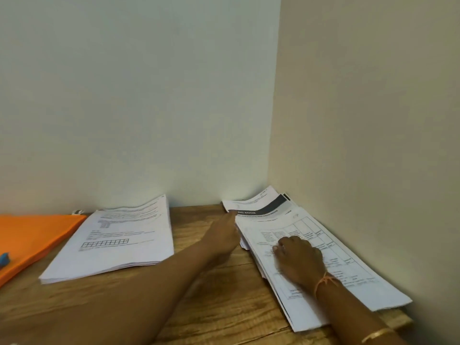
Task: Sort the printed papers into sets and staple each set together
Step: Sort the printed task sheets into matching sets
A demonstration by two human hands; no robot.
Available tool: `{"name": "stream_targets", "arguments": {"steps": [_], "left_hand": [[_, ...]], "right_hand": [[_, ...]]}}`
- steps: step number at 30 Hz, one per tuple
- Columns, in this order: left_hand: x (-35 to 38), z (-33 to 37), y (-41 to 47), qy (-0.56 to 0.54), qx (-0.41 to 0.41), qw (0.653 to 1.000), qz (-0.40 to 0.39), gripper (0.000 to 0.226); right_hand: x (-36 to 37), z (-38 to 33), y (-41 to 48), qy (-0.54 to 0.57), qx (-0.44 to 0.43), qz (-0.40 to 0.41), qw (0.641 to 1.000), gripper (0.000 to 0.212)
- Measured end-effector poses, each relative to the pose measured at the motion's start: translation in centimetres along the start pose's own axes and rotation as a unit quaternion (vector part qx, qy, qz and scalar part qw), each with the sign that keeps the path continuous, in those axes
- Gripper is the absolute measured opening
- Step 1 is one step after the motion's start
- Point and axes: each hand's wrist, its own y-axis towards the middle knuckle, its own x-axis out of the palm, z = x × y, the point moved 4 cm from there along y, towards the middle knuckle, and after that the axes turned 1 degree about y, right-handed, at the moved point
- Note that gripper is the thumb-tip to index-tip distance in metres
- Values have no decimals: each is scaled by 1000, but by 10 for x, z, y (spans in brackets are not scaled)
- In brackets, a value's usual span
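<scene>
Head view. Clerk: Where do the printed papers lie?

Inspector: In two lots on the wooden table (211, 307); a squared stack of printed sheets (109, 240) sits left of centre, its far edge against the back wall; a fanned pile of printed sheets (348, 277) fills the corner along the right wall; the two lots lie well apart, with bare wood between them.

Clerk: And the hands?

Inspector: Both are at the fanned pile; the left hand (224, 235) reaches to its left edge, forefinger stretched to the edge of a dark-banded sheet (268, 207); the back of the hand hides the other fingers, so I cannot tell whether it holds a sheet. The right hand (298, 260) rests knuckles up on the top sheet, a ruled table form; its fingers are loosely bent, tips pressing the paper, nothing enclosed in them.

Clerk: Anything further?

Inspector: An orange folder (37, 235) lies at the left, just beside the squared stack; a blue object (4, 260), cut off by the frame edge, rests on it and cannot be identified; the right wrist bears an orange thread (326, 282); a gold bangle (378, 334) sits further up the forearm.
</scene>
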Motion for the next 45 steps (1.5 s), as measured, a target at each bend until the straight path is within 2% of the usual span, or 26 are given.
{"name": "stream_targets", "arguments": {"steps": [2,7,10,12,15,18,20,23,25,30,33,36,38,41,45], "left_hand": [[4,-5,20,-3,-7,1000,-6,59],[12,-6,50,40,-42,997,-45,55],[21,-7,64,61,-79,993,-68,66],[22,-8,67,62,-110,989,-75,53],[22,-7,71,103,-99,985,-97,44],[19,-11,76,46,-101,992,-53,40],[13,-10,78,-63,-119,991,1,39],[18,-4,72,-178,-117,976,34,64],[29,0,62,-225,-132,965,29,75],[58,24,33,-157,-111,981,19,66],[59,29,25,-209,-125,970,10,60],[48,22,17,-315,-158,936,23,56],[33,22,9,-352,-144,924,32,52],[-2,24,-7,-380,-109,916,73,42],[-64,26,-30,-317,-54,935,150,38]], "right_hand": [[2,0,-2,-7,-12,21,1000,36],[3,-1,-3,6,-27,33,999,35],[3,0,-3,13,-28,30,999,35],[2,0,-3,18,-27,30,999,34],[3,0,-3,21,-29,28,999,34],[3,1,-3,20,-28,27,999,34],[2,0,-3,21,-28,24,999,35],[2,0,-3,21,-26,22,999,36],[2,0,-4,21,-26,23,999,36],[0,-1,-6,29,-25,26,999,31],[-4,-2,-9,52,-25,36,998,30],[-11,-4,-11,88,-24,63,994,31],[-19,-4,-13,101,-20,96,990,32],[-36,-4,-16,151,0,138,979,41],[-59,-18,-6,248,37,170,953,52]]}}
